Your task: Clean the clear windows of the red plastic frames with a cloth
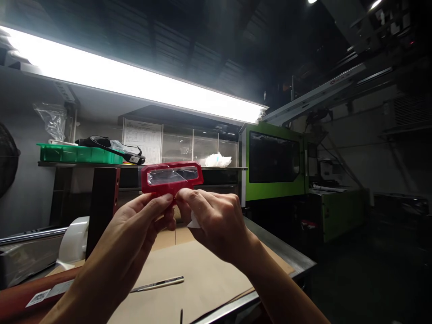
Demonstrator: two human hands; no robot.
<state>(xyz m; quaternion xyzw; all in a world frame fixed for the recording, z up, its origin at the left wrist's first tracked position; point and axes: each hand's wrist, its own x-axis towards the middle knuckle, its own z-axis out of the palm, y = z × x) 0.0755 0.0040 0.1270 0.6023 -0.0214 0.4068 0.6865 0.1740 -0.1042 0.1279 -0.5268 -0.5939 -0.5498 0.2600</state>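
Note:
A red plastic frame [172, 185] with a long window and clear film across it is held up in front of the shelf. My left hand [143, 218] pinches its lower edge between thumb and fingers. Close beside it, my right hand [214, 218] has its fingers closed at the same lower edge, near the middle. A bit of white material [193, 222] shows under the right fingers; what it is I cannot make out. Below the hands, a slim utility knife [158, 284] lies on the cardboard-covered table [205, 279].
A green tray [79, 154] with a black strapped item [111, 146] stands on the shelf, left. White crumpled material [218, 160] sits on the shelf's right. A white roll [73, 240] stands behind my left arm. A green machine [276, 191] is at right, under a bright tube lamp.

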